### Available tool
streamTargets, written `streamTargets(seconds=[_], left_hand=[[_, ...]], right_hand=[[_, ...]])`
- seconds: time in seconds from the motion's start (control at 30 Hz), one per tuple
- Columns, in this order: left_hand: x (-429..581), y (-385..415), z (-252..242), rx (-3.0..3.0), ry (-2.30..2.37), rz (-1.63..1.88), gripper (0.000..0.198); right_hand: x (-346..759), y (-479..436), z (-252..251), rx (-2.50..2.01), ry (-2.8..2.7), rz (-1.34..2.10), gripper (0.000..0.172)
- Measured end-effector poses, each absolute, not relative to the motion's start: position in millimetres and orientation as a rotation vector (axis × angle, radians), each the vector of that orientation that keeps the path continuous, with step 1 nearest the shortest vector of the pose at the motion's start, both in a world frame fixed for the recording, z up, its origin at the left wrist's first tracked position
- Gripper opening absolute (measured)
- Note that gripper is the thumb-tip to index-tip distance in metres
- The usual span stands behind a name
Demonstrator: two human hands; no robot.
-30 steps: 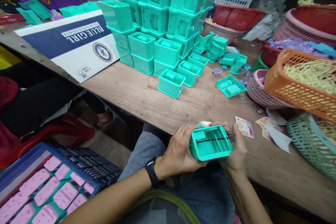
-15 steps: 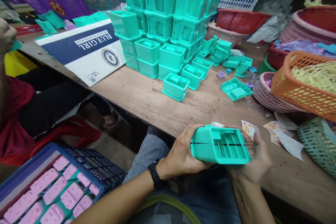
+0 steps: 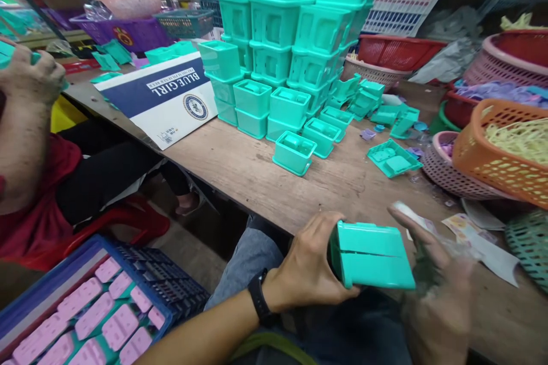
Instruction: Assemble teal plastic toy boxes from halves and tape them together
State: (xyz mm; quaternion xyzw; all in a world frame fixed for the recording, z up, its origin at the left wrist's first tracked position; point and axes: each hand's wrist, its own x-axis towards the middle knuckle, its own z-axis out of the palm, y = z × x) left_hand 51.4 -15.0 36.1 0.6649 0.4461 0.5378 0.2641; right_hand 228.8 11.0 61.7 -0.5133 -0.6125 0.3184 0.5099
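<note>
My left hand (image 3: 314, 259) grips a turquoise plastic box (image 3: 372, 254) from its left end, with fingers and thumb wrapped around it. A dark seam runs along the side of the box turned toward me. Just off the right end of the box is my right hand (image 3: 445, 274), blurred by motion, one finger stretched out and apart from the others. A pale paper piece shows behind that finger; whether they touch is unclear. Printed sticker sheets (image 3: 462, 225) lie on the wooden table (image 3: 240, 174) beyond this hand.
Turquoise boxes (image 3: 274, 60) stand stacked at the table's back, beside a beer carton panel (image 3: 171, 100). An open turquoise part (image 3: 394, 158) lies near an orange basket (image 3: 492, 151). A blue crate (image 3: 171, 302) of pink-and-turquoise pieces stands lower left. A co-worker's hand (image 3: 36, 77) shows at left.
The box has turned in my left hand: its slotted open face is hidden and a seamed side shows. My right hand has come off the box, moving right. The view has shifted slightly.
</note>
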Motion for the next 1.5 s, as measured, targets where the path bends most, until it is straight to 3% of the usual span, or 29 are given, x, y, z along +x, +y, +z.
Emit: streamTargets(seconds=[0.17, 0.27, 0.4, 0.57, 0.63, 0.9, 1.03, 1.13, 1.3, 1.5], left_hand=[[57, -15, 56, 2.017, 1.394, 1.279, 0.079], [61, -13, 64, 2.107, 1.488, 1.170, 0.074], [67, -9, 59, 2.127, 1.490, 1.220, 0.089], [73, -8, 52, 1.986, 1.435, 1.241, 0.051], [74, -9, 54, 1.929, 1.394, 1.252, 0.046], [72, -11, 57, 1.890, 1.363, 1.278, 0.051], [62, -9, 52, 1.621, 1.333, 1.338, 0.069], [54, -10, 48, 1.122, 1.265, 1.414, 0.078], [59, -20, 29, 0.856, 1.137, 1.468, 0.080], [59, -34, 18, 1.106, 1.150, 1.283, 0.081]], right_hand=[[223, 5, 80, -1.017, -1.971, 0.316, 0.050], [218, 10, 78, -0.992, -2.042, 0.305, 0.049], [217, 17, 71, -1.057, -2.057, 0.336, 0.056], [218, 25, 72, -1.043, -2.123, 0.207, 0.055], [216, 27, 73, -1.057, -2.121, 0.157, 0.052], [209, 25, 79, -1.053, -2.094, 0.056, 0.048], [210, 20, 76, -1.127, -1.820, 0.019, 0.049], [213, 20, 60, -1.269, -1.358, 0.294, 0.056], [202, 21, 27, -1.256, -0.695, 1.191, 0.074], [196, 16, 42, -1.169, -0.650, 1.255, 0.079]])
